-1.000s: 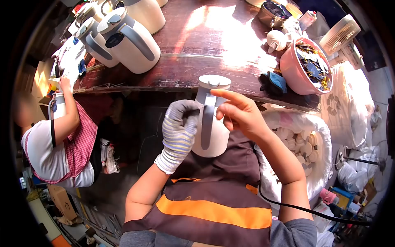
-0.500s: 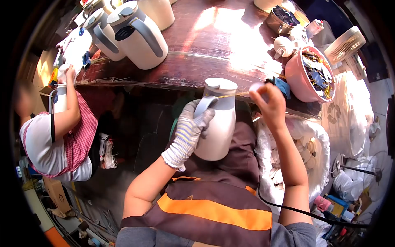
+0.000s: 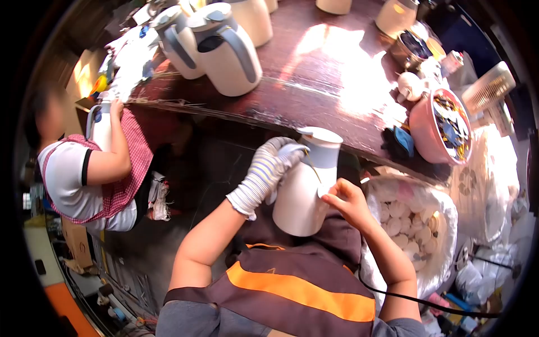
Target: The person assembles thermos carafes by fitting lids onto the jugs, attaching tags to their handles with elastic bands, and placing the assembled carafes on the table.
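Observation:
A white jug [image 3: 300, 209] with a grey collar stands upright at my lap, just in front of the table edge. My left hand [image 3: 265, 173], in a striped knit glove, is closed round its handle [image 3: 292, 148]. From near the handle a thin yellow cord [image 3: 313, 167] runs down across the jug's side. My bare right hand [image 3: 349, 203] is closed in a pinch beside the jug's lower right side. Between its fingertips is a small white disc [image 3: 322, 192], close to the cord's lower end; the join between them is too small to make out.
More jugs [image 3: 230, 67] stand at the table's [image 3: 292, 101] back left. A pink bucket [image 3: 421, 132] of dark tags and yellow cords sits at the right edge, beside a blue-black cloth [image 3: 401, 141]. Below is a lined bin [image 3: 449, 224] of white discs. At left, another person [image 3: 92, 168] holds a jug.
My right hand has come down and left from beside the jug's top to its lower side, bringing the white disc. The cord now slants downward. My left hand keeps the handle.

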The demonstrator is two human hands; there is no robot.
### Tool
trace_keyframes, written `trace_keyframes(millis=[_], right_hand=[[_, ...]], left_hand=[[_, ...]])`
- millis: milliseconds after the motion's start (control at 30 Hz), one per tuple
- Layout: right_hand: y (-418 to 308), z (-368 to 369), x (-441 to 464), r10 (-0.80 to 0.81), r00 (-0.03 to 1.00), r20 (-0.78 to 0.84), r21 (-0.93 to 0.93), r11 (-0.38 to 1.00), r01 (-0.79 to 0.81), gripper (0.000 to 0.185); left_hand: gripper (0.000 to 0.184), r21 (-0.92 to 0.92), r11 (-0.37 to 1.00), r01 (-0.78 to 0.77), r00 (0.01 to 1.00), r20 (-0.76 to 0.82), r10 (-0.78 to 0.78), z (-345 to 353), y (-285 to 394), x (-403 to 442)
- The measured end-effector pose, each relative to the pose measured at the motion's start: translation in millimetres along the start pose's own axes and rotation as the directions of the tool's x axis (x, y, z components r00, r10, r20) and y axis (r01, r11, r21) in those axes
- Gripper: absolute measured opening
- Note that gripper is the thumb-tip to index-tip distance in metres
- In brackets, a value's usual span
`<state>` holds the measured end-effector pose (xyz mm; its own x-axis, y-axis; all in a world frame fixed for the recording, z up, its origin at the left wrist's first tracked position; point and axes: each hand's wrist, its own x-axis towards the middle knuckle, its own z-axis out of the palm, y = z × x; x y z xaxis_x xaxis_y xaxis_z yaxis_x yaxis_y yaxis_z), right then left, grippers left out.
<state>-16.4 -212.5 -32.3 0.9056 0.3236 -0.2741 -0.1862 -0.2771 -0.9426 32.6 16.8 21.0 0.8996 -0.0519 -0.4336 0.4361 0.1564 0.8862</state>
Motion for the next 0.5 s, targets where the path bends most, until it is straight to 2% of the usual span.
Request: trace_keyframes(millis=[33, 100, 167, 233, 300, 467, 500], right_hand=[[0, -1, -3, 0.005, 1.0, 0.029, 0.102, 0.995, -0.008, 0.02], [-11, -6, -13, 0.055, 0.997, 0.06, 0.39, 0.918, -0.074, 0.015], [-15, -13, -18, 0.093, 0.995, 0.029, 0.378, 0.921, -0.097, 0.018], [-11, -19, -17, 0.063, 0.998, -0.028, 0.311, 0.949, -0.051, 0.018], [-8, -19, -14, 0.058, 0.998, -0.035, 0.324, 0.945, -0.044, 0.018], [-12, -9, -13, 0.074, 0.997, -0.014, 0.327, 0.943, -0.065, 0.018], [-13, -8, -13, 0.061, 0.998, -0.009, 0.314, 0.948, -0.055, 0.018]], left_hand=[[0.03, 0.055, 0.998, -0.017, 0.999, -0.05, 0.019, 0, 3, -4], [0.03, 0.006, 0.998, -0.069, 0.996, -0.056, 0.07, -8, 13, -17], [0.035, -0.211, 0.912, -0.352, 0.936, -0.072, 0.345, -24, 17, -26], [0.037, -0.139, 0.86, -0.491, 0.868, -0.169, 0.467, -40, 45, -40], [0.038, -0.031, 0.764, -0.644, 0.736, -0.298, 0.608, -58, 61, -37], [0.031, 0.228, 0.735, -0.638, 0.526, -0.569, 0.633, -86, 87, -20], [0.031, 0.2, 0.745, -0.636, 0.553, -0.556, 0.621, -95, 89, -21]])
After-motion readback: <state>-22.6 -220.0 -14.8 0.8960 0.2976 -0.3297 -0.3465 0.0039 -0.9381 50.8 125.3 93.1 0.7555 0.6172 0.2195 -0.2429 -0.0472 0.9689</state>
